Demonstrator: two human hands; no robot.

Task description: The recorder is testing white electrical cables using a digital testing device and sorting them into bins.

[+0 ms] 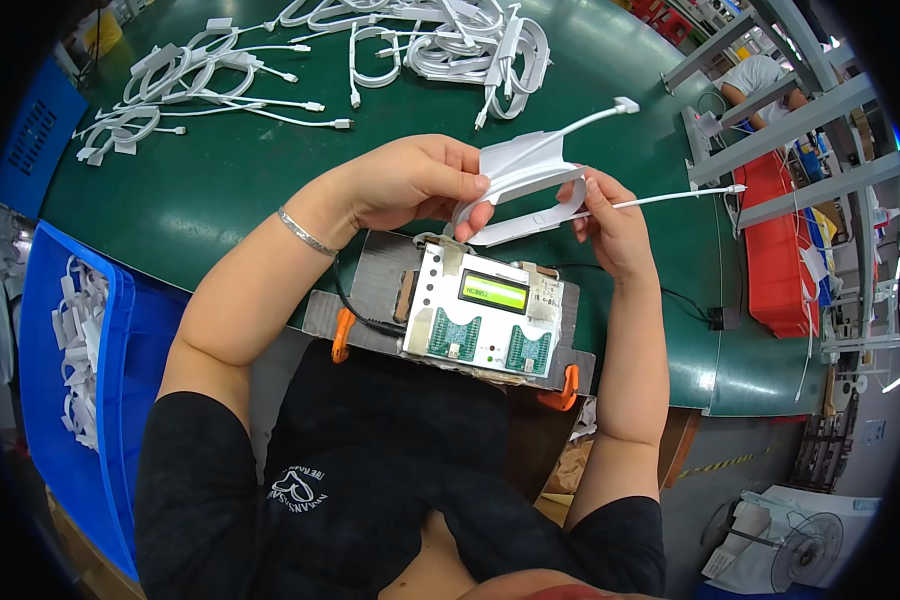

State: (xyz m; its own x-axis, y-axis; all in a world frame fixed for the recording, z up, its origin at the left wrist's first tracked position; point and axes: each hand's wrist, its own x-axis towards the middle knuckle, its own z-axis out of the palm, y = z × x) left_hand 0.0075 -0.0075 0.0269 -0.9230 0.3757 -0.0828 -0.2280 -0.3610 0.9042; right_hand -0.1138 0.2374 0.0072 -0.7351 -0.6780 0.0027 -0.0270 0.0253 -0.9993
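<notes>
Both hands raised above tester (485, 315) at worktop (220, 190) near edge. Left hand (420, 185) pinches coiled cable (530, 190); right hand (610, 225) grips cable's other side, wrists bent inward.

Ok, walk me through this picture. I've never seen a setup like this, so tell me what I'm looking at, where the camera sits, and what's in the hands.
There is no machine at work here: a person uses two bare hands. The single picture comes from a wide fisheye camera worn on the person's head, looking down, so straight edges bend near the rim and the forearms enter from below.

The left hand and the right hand together hold a coiled white cable wrapped in a white paper band, with its two plug ends sticking out to the right.

Just below the hands, at the edge of the dark green table, sits a small white tester box with a lit green screen and two green sockets.

Further up the table lie loose white cables and a pile of coiled ones. A blue plastic bin on the person's left holds white paper strips.
</notes>
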